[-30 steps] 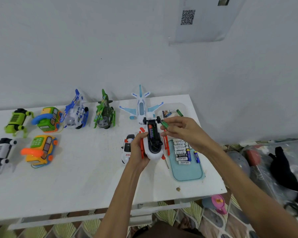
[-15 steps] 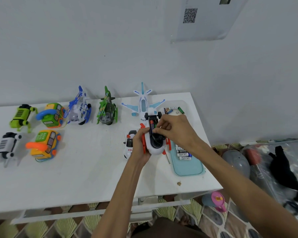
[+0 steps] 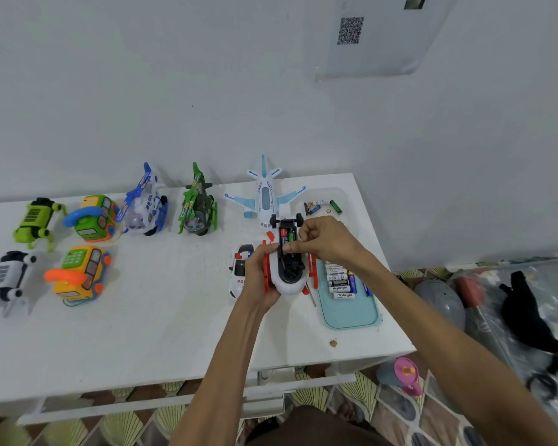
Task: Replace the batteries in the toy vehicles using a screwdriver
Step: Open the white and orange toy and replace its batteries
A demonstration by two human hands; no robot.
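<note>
Viewing from the head camera, the inspector finds the toy vehicle [image 3: 289, 280], a white body with red side parts, held belly-up at centre frame over the white table [image 3: 142, 333], its long axis running from the lower frame edge towards the wall. The left hand [image 3: 257, 275] grips its left flank, fingers wrapped round the hull and thumb on the rim of the open battery bay [image 3: 290, 262]. The right hand [image 3: 327, 243] comes in from the right with its fingers curled tight, thumb and forefinger closed on the near end of the green battery [image 3: 292, 235]. This cell lies lengthwise in the upper part of the bay beside a red battery [image 3: 284, 235], parallel to the vehicle's axis. The unfilled part of the bay lies just below the right thumb, toward the lower frame edge, so the right hand is judged the nearer for seating. The teal tray [image 3: 348, 317], just right of the vehicle, holds spare cells [image 3: 339, 283] reading "Heybright". A police car [image 3: 240, 272] behind the left hand shows "PO"; the rest is covered. A clear tub [image 3: 327, 196] above the tray holds loose cells whose print is too small to read. A QR code [image 3: 350, 30] sits on a sheet in the upper right of the frame.
</note>
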